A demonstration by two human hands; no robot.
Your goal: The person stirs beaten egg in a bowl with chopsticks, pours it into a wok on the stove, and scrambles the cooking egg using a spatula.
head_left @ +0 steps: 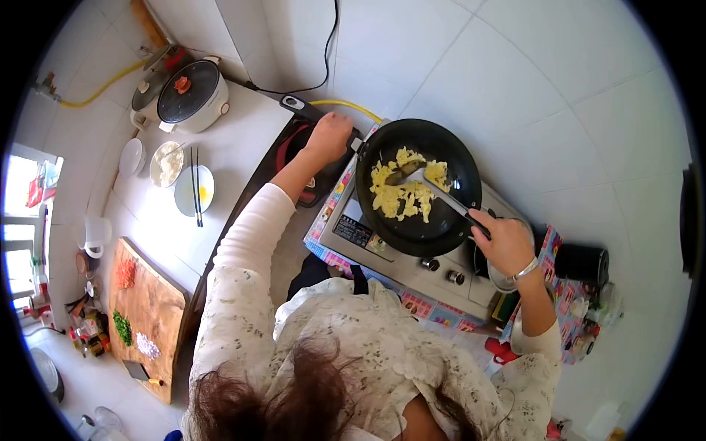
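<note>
A black pan [426, 228] sits on the gas stove [463, 294], with scrambled egg [412, 198] spread over its middle and left side. My left hand [331, 137] is closed around the pan's dark handle [301, 108], left of the pan. At the pan's right rim my right hand [504, 239] grips the black handle of a spatula [448, 200]. The spatula's metal blade reaches into the egg.
On the left counter [158, 228] stand a white pot [193, 95], a bowl of white food [168, 164] and a bowl with chopsticks [195, 191]. A wooden board [158, 294] holds chopped food and a knife [140, 372]. A black canister [581, 264] is at right.
</note>
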